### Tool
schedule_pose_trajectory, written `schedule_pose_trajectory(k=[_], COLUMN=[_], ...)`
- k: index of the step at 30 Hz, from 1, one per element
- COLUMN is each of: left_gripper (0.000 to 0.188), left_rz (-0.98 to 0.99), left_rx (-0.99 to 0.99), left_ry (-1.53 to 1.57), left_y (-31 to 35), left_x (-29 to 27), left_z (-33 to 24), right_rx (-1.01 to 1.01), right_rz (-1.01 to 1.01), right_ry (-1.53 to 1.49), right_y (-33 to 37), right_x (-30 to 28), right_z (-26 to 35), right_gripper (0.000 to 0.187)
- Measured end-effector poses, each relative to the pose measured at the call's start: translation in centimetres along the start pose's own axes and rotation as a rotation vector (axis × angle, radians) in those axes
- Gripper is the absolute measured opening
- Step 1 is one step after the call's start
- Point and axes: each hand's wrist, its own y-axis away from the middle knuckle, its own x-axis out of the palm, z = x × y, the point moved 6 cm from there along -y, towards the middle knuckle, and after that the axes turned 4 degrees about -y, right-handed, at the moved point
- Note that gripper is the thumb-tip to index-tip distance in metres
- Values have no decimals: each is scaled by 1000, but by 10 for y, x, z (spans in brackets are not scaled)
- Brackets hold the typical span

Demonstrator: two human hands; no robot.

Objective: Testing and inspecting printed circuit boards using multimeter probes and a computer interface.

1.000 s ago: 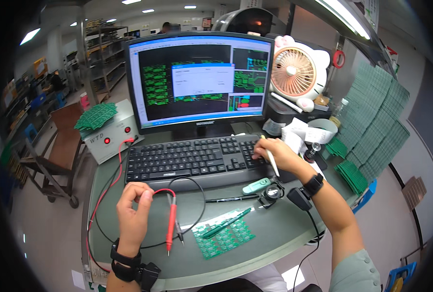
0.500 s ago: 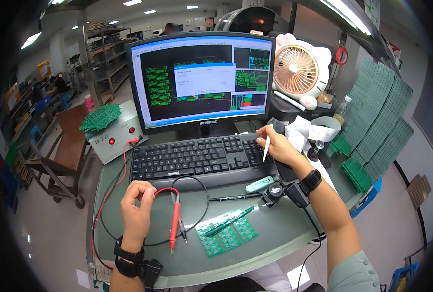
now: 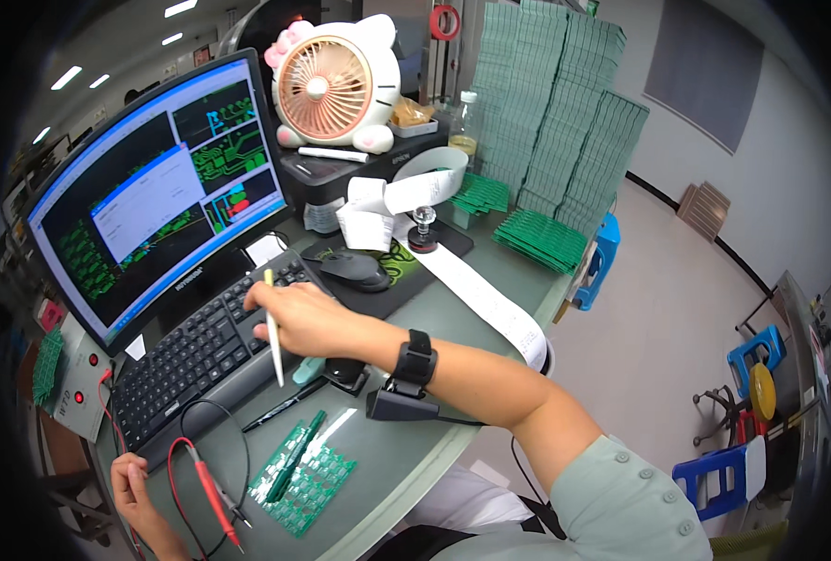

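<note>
My right hand [image 3: 308, 318] is over the right end of the black keyboard [image 3: 191, 353], gripping a slim white pen-like stick [image 3: 275, 344] that points down toward me. My left hand [image 3: 138, 500] is at the lower left, near the desk's edge, its fingers curled and pinched together; whether anything is between them is hidden. To its right lies a red test probe [image 3: 215, 505] with its lead, beside a grey-black probe [image 3: 232, 508]. A green circuit board panel [image 3: 327, 477] rests on the desk, with a green pen [image 3: 296, 458] across it.
The monitor [image 3: 88, 210] stands behind the keyboard. To its right are a white-and-pink fan [image 3: 387, 79], a mouse [image 3: 355, 271], a paper strip [image 3: 476, 304], a glass-handled stamp [image 3: 423, 229] and tall stacks of boards [image 3: 546, 112]. A black pen [image 3: 283, 405] lies below the keyboard.
The view has swung to the right, showing more of the board stacks and floor. My right hand still holds the white stick at the keyboard's right end. My left hand stays pinched.
</note>
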Motion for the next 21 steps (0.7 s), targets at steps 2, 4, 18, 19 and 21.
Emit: schedule_pose_trajectory(k=[2,4,18,19,21], left_gripper=[20,20,31,31,31], left_rz=[0,-14,-23,-17,-32], left_rx=[15,-4,-34,-34,-13], left_ry=[26,3,-370,-370,-394], left_y=[-2,-2,5,5,4], left_x=[-2,-6,2,3,3], left_z=[7,19,-30,-30,-31], right_rx=[-24,-81,-207,-212,-224], right_rz=[-14,-91,-311,-317,-326], right_ry=[13,62,119,127,130], right_y=[6,10,19,19,19], right_x=[12,19,29,29,28], right_z=[1,6,7,7,7], right_gripper=[34,35,32,32,35])
